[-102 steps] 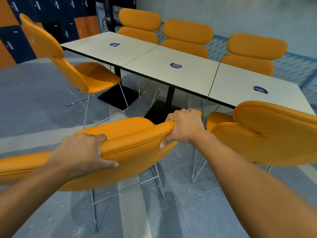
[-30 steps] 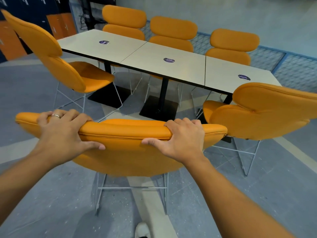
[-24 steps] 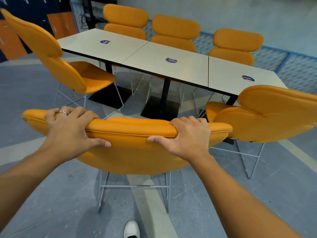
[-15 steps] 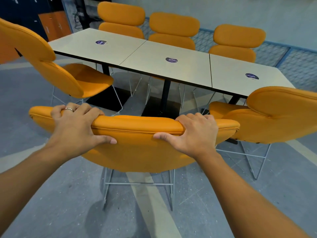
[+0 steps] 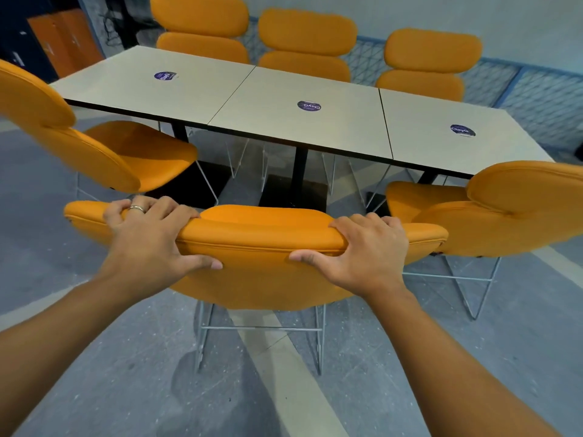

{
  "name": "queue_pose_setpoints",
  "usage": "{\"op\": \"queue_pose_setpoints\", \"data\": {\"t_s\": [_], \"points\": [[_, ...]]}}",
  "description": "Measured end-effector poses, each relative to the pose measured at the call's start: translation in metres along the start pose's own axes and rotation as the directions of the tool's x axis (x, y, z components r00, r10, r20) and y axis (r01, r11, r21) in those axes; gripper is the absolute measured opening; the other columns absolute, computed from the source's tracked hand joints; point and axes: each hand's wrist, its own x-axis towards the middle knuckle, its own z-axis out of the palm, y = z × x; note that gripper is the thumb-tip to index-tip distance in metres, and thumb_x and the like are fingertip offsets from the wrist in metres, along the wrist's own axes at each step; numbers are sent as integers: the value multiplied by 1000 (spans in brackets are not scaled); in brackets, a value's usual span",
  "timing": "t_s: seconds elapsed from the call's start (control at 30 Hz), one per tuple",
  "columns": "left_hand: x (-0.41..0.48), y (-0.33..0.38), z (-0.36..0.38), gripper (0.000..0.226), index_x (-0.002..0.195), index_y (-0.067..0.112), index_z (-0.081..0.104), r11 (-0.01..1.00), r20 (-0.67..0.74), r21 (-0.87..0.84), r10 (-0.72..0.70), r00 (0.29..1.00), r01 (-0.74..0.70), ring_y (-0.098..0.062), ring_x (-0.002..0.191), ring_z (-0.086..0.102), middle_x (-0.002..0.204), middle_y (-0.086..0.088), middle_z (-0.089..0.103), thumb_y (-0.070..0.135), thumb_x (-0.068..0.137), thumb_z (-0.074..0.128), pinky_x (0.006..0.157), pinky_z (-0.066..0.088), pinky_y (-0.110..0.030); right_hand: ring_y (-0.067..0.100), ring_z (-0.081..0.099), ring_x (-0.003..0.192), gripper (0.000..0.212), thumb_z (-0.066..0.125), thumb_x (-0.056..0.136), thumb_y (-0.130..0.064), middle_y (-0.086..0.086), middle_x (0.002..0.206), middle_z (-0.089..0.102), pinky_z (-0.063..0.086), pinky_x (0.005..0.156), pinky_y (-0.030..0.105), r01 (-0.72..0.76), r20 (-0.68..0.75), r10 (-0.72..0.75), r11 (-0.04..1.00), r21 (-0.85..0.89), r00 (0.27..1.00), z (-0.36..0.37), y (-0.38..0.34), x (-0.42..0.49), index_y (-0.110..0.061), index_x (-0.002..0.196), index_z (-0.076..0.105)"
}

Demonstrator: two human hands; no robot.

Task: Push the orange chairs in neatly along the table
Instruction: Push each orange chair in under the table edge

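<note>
Three far chairs (image 5: 307, 42) are tucked at the tabletop (image 5: 315, 134); near chairs (image 5: 126, 152) stand out. Middle chair (image 5: 262, 269) is gripped by left hand (image 5: 148, 244) and right hand (image 5: 362, 253), fingers curled over backrest.

VIEW: head, one wide-angle camera worn on my head | FACING: forward and down, over the chair back (image 5: 262, 272) to the tabletop (image 5: 315, 134) beyond | RANGE: near, my left grip (image 5: 148, 241) and right grip (image 5: 369, 250) at arm's length, low centre | COVERAGE: floor (image 5: 220, 405) below, far chairs (image 5: 307, 36) at top edge
</note>
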Motion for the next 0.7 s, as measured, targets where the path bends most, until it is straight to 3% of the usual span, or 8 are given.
{"op": "queue_pose_setpoints", "data": {"t_s": [0.23,0.47,0.7], "points": [[13,-29,3,82,111,32,62,997,-8,-65,50,999,-50,-31,115,47,109,4,61,91,59,39,96,23,-51,16,64,77,91,40,63,-102,-6,80,74,42,82,41,-67,-4,67,998,12,998,6,-24,7,-25,91,78],[37,-67,10,81,112,32,61,992,3,-86,92,996,-91,-30,116,44,112,4,60,91,59,41,97,23,-51,18,63,71,85,50,63,-98,-5,74,71,43,79,42,-94,-84,94,996,10,992,24,-53,19,-22,85,78],[70,-102,17,83,114,34,60,985,6,-99,139,990,-138,-29,116,45,114,4,60,92,59,39,99,24,-51,20,60,68,81,49,66,-97,-4,71,68,42,75,42,-100,-140,94,994,-33,986,42,-80,42,-20,78,73]]}}
